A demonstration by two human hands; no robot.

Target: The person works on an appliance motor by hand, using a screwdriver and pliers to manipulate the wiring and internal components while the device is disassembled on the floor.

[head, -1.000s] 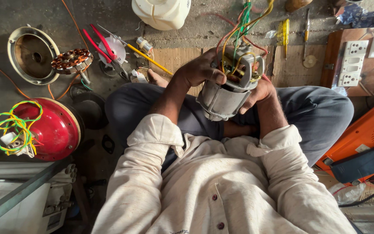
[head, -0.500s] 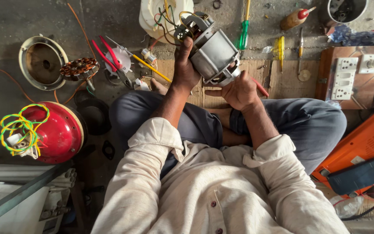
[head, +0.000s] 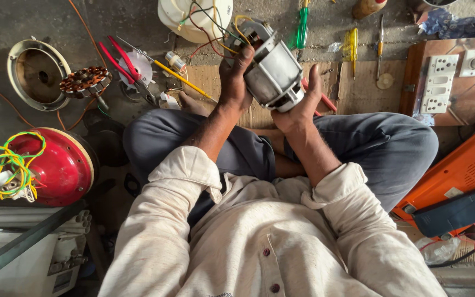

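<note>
Both hands hold 1 grey electric motor (head: pixel 273 71) up over the lap: the left hand (head: pixel 236 82) is wrapped closed around its wired end, the right hand (head: pixel 299 107) cupped closed under its lower end. Judging by the loose coloured wires (head: pixel 215 27) trailing from it, the motor looks unfinished; screwdrivers (head: pixel 325 33) and red-handled pliers (head: pixel 121 60) lie unused along the floor's far edge.

Tool-strewn concrete floor (head: pixel 6 22), cardboard (head: pixel 210 82)

A red dome-shaped fan cover (head: pixel 56 168) with looped yellow-green wires (head: pixel 7 165) sits on the floor. Nearby lie red pliers (head: pixel 121 59), a green screwdriver (head: pixel 302 26) and a switch board (head: pixel 440 83).
</note>
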